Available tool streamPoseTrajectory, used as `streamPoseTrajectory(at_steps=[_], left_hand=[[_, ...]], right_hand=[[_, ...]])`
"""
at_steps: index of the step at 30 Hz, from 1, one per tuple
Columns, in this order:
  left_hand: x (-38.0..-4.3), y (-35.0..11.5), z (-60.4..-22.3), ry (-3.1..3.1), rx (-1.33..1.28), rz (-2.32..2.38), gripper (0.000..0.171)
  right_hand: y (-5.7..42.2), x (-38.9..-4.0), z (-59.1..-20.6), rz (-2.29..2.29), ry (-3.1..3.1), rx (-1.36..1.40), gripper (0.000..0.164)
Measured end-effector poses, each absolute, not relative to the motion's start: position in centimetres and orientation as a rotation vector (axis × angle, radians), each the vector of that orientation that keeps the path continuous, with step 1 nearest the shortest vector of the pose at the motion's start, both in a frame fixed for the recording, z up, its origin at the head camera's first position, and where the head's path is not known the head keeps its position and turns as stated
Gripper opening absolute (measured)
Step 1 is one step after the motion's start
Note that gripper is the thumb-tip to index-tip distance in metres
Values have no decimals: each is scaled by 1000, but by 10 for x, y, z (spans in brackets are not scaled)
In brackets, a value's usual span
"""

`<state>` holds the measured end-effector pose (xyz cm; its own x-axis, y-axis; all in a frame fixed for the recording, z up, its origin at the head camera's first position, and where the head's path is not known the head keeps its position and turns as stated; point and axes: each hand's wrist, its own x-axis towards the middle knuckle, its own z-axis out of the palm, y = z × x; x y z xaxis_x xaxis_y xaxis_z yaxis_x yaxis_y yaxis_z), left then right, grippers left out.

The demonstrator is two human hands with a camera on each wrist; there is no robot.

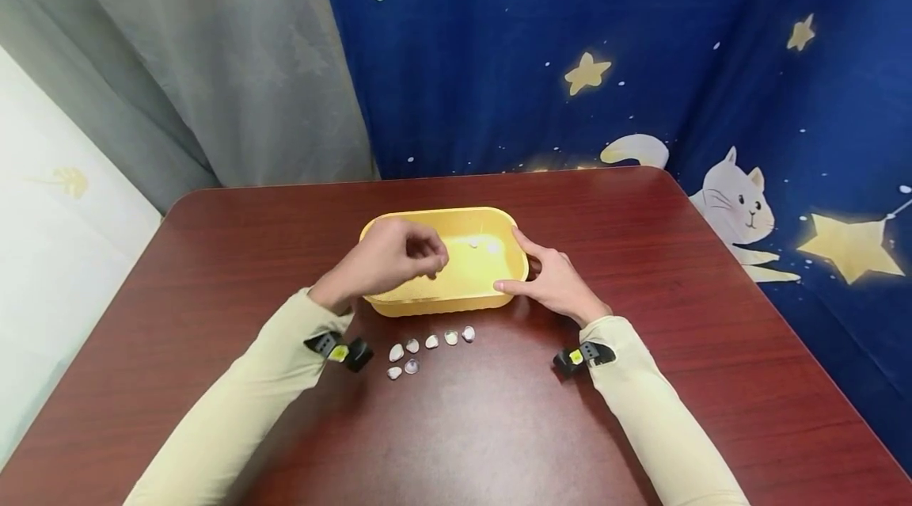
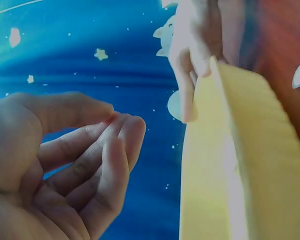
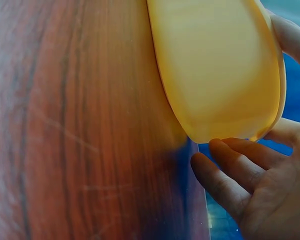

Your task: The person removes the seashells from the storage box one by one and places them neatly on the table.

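A yellow plastic basin [image 1: 461, 284] stands on the table, tilted-looking in the wrist views. My right hand [image 1: 559, 280] grips its right end, thumb at the near rim and fingers [image 3: 235, 160] against the outer wall. Over the basin's left part hovers my left hand [image 1: 399, 256], its fingers curled and thumb tip meeting the fingertips [image 2: 132, 127]. No object shows between them. Inside the basin lie small whitish pieces [image 1: 473, 243]. Several small, shiny, shell-like pieces [image 1: 431, 341] lie in front of it, in a row with two more below its left end.
The dark red wooden table [image 1: 684, 379] has rounded far corners. A blue curtain [image 1: 499, 55] with stars and a cat hangs behind its far edge, beside a grey curtain [image 1: 235, 55]. Black wrist cameras [image 1: 359, 354] are strapped over both sleeves.
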<state>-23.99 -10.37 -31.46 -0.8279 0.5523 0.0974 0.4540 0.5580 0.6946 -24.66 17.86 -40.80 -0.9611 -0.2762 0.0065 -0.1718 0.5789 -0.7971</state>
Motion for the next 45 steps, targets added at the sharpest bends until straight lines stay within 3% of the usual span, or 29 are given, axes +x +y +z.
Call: streamPoseTrajectory(at_steps=[10,21,37,45], left_hand=[[-288,-73,-314,2654,730,1125,10],[-320,-58,-328,2720,775,964,9],[-351,-29,-347,2646,761,464,17],[-355,-25,-358,2628,713,408,11]], right_hand=[[178,-248,-410,-1330,2688,-379,103],[180,-247,-412,-1353,2691,-382,102],[182,-246,-415,-1365,2693,-360,101],[181,-247,-415,-1368,2676,-369,102]])
